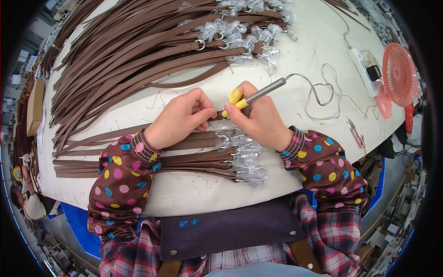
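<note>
My right hand (265, 117) grips a corded pen-shaped tool (266, 90) with a grey metal body and a yellow lower part. Yellow wrapping covers part of my right index finger. The tool slants down to the left, its tip at a brown strap (129, 132). Fingers pinched, my left hand (177, 115) holds this strap near its right end, close to the tip; the exact contact is hidden. Just below lie several more brown straps (198, 159), their metal hardware wrapped in clear plastic (249, 161).
A large pile of brown straps (134, 60) covers the far left of the white table (295, 134). On the right are pink-handled thread snips (355, 134), a white power strip (361, 69) and a pink fan (399, 74). The tool's grey cord (318, 85) curls across the tabletop.
</note>
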The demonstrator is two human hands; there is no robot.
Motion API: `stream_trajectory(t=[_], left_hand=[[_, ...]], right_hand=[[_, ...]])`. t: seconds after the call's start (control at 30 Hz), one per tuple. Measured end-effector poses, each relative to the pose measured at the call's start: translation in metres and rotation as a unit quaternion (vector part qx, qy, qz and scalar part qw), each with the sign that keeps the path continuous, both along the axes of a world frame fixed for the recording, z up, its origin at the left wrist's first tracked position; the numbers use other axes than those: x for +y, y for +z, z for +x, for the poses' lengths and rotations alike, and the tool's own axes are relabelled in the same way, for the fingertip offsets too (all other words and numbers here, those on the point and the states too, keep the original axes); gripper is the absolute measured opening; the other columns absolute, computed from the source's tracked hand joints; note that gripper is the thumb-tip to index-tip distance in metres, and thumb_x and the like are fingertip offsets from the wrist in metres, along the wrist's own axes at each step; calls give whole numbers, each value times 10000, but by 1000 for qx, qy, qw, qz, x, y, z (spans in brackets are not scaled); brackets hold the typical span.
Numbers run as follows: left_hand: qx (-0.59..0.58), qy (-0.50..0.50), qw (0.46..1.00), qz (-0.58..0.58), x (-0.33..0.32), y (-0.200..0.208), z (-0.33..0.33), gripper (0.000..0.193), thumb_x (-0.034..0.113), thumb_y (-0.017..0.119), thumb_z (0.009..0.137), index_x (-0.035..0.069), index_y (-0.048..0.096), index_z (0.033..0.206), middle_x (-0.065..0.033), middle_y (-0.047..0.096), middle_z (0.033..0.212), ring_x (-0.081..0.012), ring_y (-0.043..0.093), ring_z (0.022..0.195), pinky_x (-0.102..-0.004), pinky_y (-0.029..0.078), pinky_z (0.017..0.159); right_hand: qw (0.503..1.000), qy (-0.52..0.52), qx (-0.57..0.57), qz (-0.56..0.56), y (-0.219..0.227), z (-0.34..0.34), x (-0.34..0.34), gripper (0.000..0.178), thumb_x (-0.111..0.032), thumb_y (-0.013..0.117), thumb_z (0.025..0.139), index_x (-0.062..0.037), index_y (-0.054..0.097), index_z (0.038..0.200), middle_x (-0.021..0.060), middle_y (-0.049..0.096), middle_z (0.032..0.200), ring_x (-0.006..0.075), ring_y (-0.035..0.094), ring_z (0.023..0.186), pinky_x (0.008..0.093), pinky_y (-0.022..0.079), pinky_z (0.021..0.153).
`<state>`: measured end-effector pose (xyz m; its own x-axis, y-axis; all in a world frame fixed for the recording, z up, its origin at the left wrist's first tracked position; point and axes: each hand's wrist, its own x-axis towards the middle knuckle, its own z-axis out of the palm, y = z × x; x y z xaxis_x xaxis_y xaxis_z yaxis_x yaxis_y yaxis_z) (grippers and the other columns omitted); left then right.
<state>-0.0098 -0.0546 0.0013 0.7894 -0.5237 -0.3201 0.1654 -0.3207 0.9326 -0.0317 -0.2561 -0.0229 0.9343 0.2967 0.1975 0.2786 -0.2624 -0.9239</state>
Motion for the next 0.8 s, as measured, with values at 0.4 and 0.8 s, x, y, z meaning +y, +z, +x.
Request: stream_trajectory(t=[0.4,0.8], left_hand=[[10,26,1000,-6,-1,0,0,140,110,560,918,1,476,897,-35,575,812,-76,567,677,-220,513,587],[21,34,999,-28,-1,-1,0,102,88,512,938,9,450,921,-60,597,902,-71,563,697,-217,519,608]], right_hand=[[1000,-23,-9,5,3,1,0,232,-150,628,857,-21,439,892,94,561,658,174,562,529,287,423,480],[1000,-24,-17,2,0,2,1,234,-153,628,857,-22,438,896,97,564,657,188,565,530,298,419,482]])
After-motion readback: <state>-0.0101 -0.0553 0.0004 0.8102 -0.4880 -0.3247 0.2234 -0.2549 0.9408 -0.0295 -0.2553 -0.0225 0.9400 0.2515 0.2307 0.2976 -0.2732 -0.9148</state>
